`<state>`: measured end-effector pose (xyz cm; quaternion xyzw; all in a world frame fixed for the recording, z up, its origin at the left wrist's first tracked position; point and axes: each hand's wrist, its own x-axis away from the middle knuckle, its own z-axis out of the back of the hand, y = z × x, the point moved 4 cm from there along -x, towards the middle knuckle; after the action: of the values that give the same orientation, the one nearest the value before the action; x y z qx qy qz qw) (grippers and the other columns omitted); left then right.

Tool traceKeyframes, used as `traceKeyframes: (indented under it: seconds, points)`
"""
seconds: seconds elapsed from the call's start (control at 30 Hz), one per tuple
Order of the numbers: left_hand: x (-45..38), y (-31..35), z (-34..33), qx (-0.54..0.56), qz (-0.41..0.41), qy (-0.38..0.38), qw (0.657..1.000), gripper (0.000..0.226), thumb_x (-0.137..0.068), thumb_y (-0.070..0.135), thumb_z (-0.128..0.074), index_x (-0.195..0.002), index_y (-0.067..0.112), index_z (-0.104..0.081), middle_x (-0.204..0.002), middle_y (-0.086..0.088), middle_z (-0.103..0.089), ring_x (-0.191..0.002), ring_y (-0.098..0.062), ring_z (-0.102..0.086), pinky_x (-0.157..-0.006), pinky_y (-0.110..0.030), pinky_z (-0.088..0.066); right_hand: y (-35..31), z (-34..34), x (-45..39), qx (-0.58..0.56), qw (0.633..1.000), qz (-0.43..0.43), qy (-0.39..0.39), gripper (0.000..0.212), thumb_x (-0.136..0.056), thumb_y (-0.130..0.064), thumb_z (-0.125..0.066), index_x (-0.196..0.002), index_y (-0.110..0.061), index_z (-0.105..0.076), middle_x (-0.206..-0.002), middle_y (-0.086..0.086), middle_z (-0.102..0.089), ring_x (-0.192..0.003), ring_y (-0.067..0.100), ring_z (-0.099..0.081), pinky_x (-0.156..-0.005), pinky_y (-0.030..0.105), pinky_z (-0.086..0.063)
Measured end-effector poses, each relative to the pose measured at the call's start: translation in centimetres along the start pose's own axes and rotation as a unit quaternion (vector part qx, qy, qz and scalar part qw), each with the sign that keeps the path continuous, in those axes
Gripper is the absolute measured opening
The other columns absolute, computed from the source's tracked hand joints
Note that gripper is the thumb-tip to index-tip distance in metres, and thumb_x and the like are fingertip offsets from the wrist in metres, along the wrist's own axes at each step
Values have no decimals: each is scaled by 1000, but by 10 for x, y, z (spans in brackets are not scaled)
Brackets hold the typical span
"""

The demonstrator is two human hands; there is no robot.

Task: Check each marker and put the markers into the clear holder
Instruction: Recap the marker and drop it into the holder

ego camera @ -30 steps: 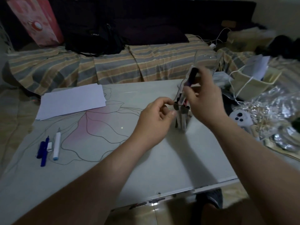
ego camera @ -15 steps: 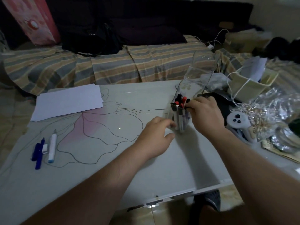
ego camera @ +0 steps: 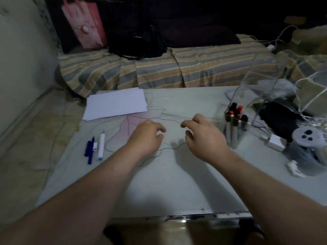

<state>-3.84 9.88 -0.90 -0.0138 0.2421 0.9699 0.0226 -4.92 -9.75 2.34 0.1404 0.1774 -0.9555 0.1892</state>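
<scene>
Both hands empty over the table, markers in the holder at right

The table [ego camera: 159, 183] carries a white paper [ego camera: 115, 103] far left; the clear holder [ego camera: 247, 110] stands right, markers [ego camera: 236, 117] upright inside; left hand [ego camera: 146, 137] and right hand [ego camera: 203, 137] hover mid-table, fingers loosely curled, holding nothing; blue pens [ego camera: 90, 151] and a white marker [ego camera: 101, 147] lie near left.

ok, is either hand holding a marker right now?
No. The left hand and right hand hang over the table with loosely curled, empty fingers; markers stand in the clear holder.
</scene>
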Motion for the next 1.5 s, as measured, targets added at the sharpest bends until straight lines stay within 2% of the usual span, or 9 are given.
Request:
traceKeyframes:
  seconds: [0.2, 0.43, 0.67, 0.77, 0.93, 1.03, 1.23, 1.37, 1.5]
  points:
    - [18, -125, 45, -103, 151, 20, 983, 34, -92, 12, -64, -122, 27, -70, -132, -10, -55, -118, -30, -57, -102, -36, -47, -88, -63, 13, -38, 987, 100, -124, 34, -96, -28, -47, -128, -35, -55, -119, -3, -46, -90, 32, -62, -67, 37, -51]
    - [37, -184, 47, -193, 182, -22, 964, 53, -67, 9, -79, -107, 43, -71, -109, -6, -56, -96, -31, -61, -86, -41, -56, -127, -92, 15, -68, 979, 124, -144, 30, -96, -30, -44, -124, -33, -57, -116, -3, -45, -85, 31, -60, -68, 39, -53]
    - [28, -175, 37, -201, 153, -30, 967, 56, -65, 13, -84, -113, 38, -73, -118, -7, -56, -100, -28, -62, -88, -34, -54, -124, -101, 15, -78, 981, 106, -144, 29, -94, -27, -44, -118, -34, -59, -113, -5, -45, -83, 29, -58, -67, 39, -54]
    - [27, -164, 32, -177, 144, -30, 973, 53, -70, 6, -73, -112, 39, -74, -119, -2, -53, -95, -21, -59, -86, -26, -51, -118, -105, 14, -71, 981, 104, -149, 29, -94, -26, -44, -118, -33, -60, -114, -4, -46, -84, 29, -58, -67, 38, -53]
    - [37, -116, 8, -91, 48, -51, 993, 45, -86, 6, -61, -119, 35, -71, -128, 1, -48, -117, -19, -52, -100, -33, -47, -104, -120, 9, -70, 979, 83, -175, 36, -94, -27, -48, -129, -28, -57, -119, 2, -48, -104, 28, -50, -82, 44, -52]
    - [42, -83, -9, -66, -24, -90, 994, 24, -87, 20, -63, -108, 29, -72, -113, 7, -50, -102, -17, -56, -85, -30, -46, -91, -128, 6, -87, 977, 48, -188, 37, -95, -33, -54, -130, -19, -55, -119, 10, -53, -110, 32, -49, -88, 41, -47]
    - [39, -64, -18, -3, -45, -63, 997, 28, -80, 30, -67, -101, 32, -50, -93, 9, -58, -84, -15, -57, -67, -30, -44, -72, -124, 3, -100, 981, 0, -167, 33, -94, -24, -58, -122, -14, -45, -103, 15, -55, -92, 37, -57, -67, 35, -34]
    - [33, -71, -21, -34, -52, -115, 991, 28, -76, 28, -80, -102, 30, -72, -101, 10, -56, -90, -10, -56, -79, -24, -44, -56, -116, 0, -43, 982, -41, -182, 19, -100, -26, -49, -110, -16, -36, -90, 10, -50, -89, 37, -60, -64, 36, -35]
    - [30, -76, -22, -29, -46, -122, 991, 20, -82, 29, -78, -102, 29, -75, -103, 9, -57, -92, -10, -56, -78, -24, -44, -32, -108, 4, 50, 965, -93, -241, 20, -100, -27, -40, -117, -16, -38, -107, 12, -60, -102, 36, -61, -71, 40, -39]
